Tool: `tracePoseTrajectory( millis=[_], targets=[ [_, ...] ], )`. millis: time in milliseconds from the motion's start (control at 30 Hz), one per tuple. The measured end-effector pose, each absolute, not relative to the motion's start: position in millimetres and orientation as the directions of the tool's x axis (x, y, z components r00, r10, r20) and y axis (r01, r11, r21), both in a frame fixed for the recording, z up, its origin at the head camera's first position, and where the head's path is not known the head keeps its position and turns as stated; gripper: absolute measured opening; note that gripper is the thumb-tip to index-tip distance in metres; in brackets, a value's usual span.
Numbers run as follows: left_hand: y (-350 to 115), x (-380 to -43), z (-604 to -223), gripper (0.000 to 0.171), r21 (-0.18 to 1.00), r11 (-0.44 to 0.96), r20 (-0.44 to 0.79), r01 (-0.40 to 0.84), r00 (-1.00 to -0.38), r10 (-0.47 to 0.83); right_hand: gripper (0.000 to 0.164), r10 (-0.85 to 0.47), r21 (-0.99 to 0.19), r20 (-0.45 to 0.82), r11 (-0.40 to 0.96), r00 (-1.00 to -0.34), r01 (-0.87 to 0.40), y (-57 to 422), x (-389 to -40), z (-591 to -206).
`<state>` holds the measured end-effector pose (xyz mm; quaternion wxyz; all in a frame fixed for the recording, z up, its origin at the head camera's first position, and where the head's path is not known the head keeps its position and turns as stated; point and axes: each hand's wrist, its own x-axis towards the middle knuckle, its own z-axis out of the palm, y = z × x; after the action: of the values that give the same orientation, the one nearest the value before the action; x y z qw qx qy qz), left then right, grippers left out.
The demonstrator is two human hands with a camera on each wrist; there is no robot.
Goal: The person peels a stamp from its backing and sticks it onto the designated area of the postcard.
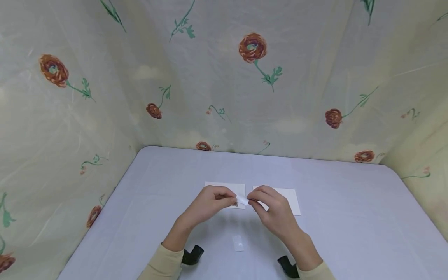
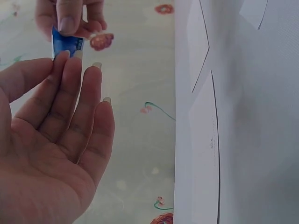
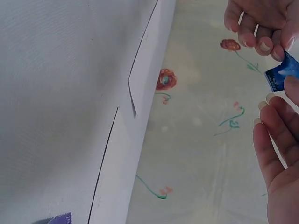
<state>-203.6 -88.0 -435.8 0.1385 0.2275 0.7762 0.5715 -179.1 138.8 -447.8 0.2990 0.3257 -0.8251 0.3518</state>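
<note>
Between my two hands, a small flat packet [image 1: 242, 200] is held above the table, white on the side facing the head camera. Its other side is blue in the left wrist view [image 2: 67, 43] and the right wrist view. My left hand [image 1: 209, 202] pinches one end between thumb and forefinger. At the opposite end, the thumb and fingertips of my right hand [image 1: 276, 210] pinch it. The remaining fingers of the left hand are loosely extended. Print on the blue side is too small to read.
Two white cards, a left one [image 1: 224, 186] and a right one [image 1: 291, 198], lie flat beyond the hands. Nearer me lies another small pale packet [image 1: 238, 243]. A purple-edged packet [image 3: 61, 218] shows in the right wrist view. Flowered curtain [image 1: 217, 77] surrounds the white table [image 1: 168, 171].
</note>
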Motion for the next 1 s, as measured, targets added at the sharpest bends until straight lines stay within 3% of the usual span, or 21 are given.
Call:
tracePoseTrajectory(
  millis=[333, 600, 833, 1000],
  targets=[
    [-85, -207, -439, 0.016, 0.949, 0.243, 0.049, 0.203, -0.852, 0.521, 0.013, -0.286, -0.405, 0.715, 0.575, -0.638, -0.711, 140, -180, -450],
    [-90, -206, -437, 0.014, 0.922, 0.320, 0.051, 0.217, -0.889, 0.455, 0.019, -0.238, -0.459, 0.695, 0.580, -0.679, -0.673, 138, -184, -452],
    [-95, -211, -439, 0.014, 0.899, 0.390, 0.040, 0.201, -0.923, 0.383, 0.018, -0.126, -0.561, 0.622, 0.618, -0.773, -0.552, 141, -188, -451],
    [-94, -214, -439, 0.014, 0.883, 0.429, 0.032, 0.191, -0.936, 0.351, 0.013, -0.052, -0.671, 0.541, 0.575, -0.839, -0.468, 141, -192, -447]
  ],
)
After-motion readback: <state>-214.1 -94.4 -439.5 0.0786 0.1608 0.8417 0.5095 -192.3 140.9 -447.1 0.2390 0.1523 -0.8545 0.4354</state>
